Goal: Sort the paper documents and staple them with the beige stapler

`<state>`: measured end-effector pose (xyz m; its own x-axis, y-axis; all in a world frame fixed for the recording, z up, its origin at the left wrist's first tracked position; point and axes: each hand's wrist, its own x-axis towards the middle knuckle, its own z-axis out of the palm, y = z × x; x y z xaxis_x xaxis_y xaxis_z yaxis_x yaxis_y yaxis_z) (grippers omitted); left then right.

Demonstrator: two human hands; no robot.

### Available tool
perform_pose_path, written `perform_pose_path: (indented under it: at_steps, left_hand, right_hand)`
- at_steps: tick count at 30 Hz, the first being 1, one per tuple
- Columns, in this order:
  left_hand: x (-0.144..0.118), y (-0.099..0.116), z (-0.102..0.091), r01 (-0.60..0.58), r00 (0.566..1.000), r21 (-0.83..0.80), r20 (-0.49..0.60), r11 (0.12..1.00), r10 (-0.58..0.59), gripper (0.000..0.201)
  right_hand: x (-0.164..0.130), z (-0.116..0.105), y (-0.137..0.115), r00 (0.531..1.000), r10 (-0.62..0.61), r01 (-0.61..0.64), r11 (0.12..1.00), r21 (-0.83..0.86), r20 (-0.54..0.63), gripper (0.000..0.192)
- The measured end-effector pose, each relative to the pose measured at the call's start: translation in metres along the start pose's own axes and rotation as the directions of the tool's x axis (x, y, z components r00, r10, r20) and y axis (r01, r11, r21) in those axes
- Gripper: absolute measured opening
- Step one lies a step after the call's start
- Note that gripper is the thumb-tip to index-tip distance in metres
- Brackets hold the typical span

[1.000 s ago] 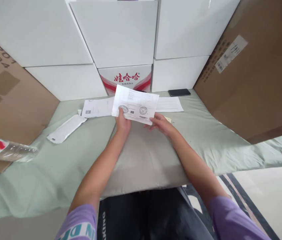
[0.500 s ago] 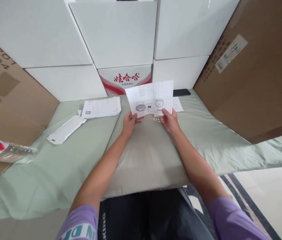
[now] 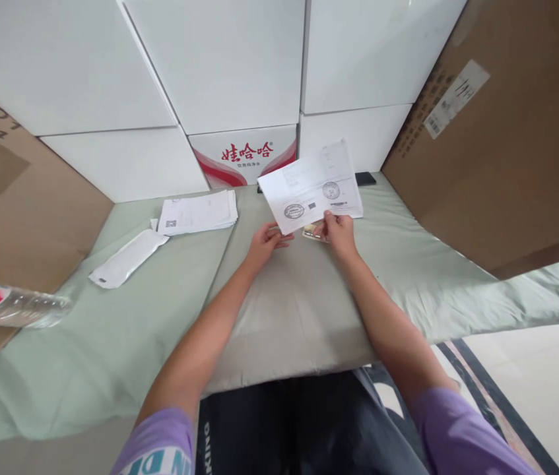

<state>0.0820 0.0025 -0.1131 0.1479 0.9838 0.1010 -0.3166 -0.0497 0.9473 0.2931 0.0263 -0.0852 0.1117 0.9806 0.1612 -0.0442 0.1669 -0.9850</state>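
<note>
Two bare forearms are reaching forward from purple sleeves over a worktop (image 3: 111, 343) draped in pale green cloth. Nearest the viewer, dark trousers are showing below the worktop's edge. To the far left, a clear plastic bottle (image 3: 6, 307) is lying on its side.

Farther out, the left hand (image 3: 265, 241) is hovering just beside the lower left corner of a printed sheet (image 3: 311, 188); its fingers are loosely curled and appear to be holding nothing, though whether a fingertip is touching the paper cannot be told. The right hand (image 3: 338, 231) is pinching the sheet's bottom edge, its grip closed on the paper between thumb and fingers. The sheet is being held up off the cloth, tilted, with two round stamps facing the viewer. A small card (image 3: 311, 232) is lying on the cloth just under the hands.

Judging by its slight bend, the sheet is very light, thin and floppy, easy to crease or tear; a soft pinch at an edge or corner suits it, with a second hand steadying the opposite side.

Left of the hands, a flat white pouch (image 3: 128, 257) and a paper stack (image 3: 197, 212) are resting on the cloth. Beyond, a dark phone (image 3: 365, 178) is lying partly behind the sheet. White boxes (image 3: 230, 66), one box with red lettering (image 3: 244, 155), and brown cartons (image 3: 501, 145) are lining the back.
</note>
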Motion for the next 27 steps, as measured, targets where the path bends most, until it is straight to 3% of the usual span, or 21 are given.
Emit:
perform_pose_path:
  at_steps: [4,8,12,17,20,22,24,26,27]
  left_hand:
    - [0.0,0.001,-0.004,0.018,0.999,0.087,0.035,0.996,-0.021,0.047]
    - [0.0,0.003,-0.005,0.048,0.997,0.12,0.056,0.992,-0.055,0.042]
    - [0.002,0.001,-0.006,0.053,0.995,0.129,0.074,0.99,-0.063,0.04]
    - [0.006,-0.003,-0.009,0.054,0.993,0.144,0.092,0.988,-0.068,0.039]
    - [0.006,-0.004,-0.009,0.059,0.994,0.147,0.085,0.987,-0.072,0.037]
    - [0.007,-0.004,-0.009,0.067,0.994,0.152,0.081,0.986,-0.08,0.036]
    - [0.007,-0.004,-0.009,0.064,0.994,0.16,0.081,0.985,-0.078,0.035]
    - [0.007,-0.004,-0.009,0.055,0.994,0.167,0.085,0.984,-0.07,0.033]
    - [0.007,-0.004,-0.009,0.055,0.994,0.17,0.087,0.984,-0.07,0.032]
  right_hand:
    - [0.017,-0.028,-0.004,0.967,-0.002,0.016,0.998,0.056,-0.254,0.035]
    - [0.031,-0.066,-0.004,0.869,0.164,-0.095,0.981,0.168,-0.467,0.021]
    - [0.043,-0.077,-0.005,0.846,0.33,-0.287,0.944,0.164,-0.42,0.017]
    - [0.065,-0.053,-0.003,0.863,0.393,-0.383,0.919,0.096,-0.317,0.017]
    - [0.07,-0.048,0.003,0.853,0.446,-0.481,0.873,-0.079,-0.269,0.016]
    - [0.07,-0.052,0.008,0.877,0.363,-0.461,0.821,-0.336,-0.315,0.024]
    - [0.069,-0.055,0.011,0.944,0.121,-0.294,0.733,-0.614,-0.307,0.024]
    - [0.069,-0.055,0.015,0.989,-0.095,-0.039,0.59,-0.806,-0.117,0.022]
    - [0.07,-0.054,0.016,0.99,-0.139,0.08,0.521,-0.85,0.009,0.029]
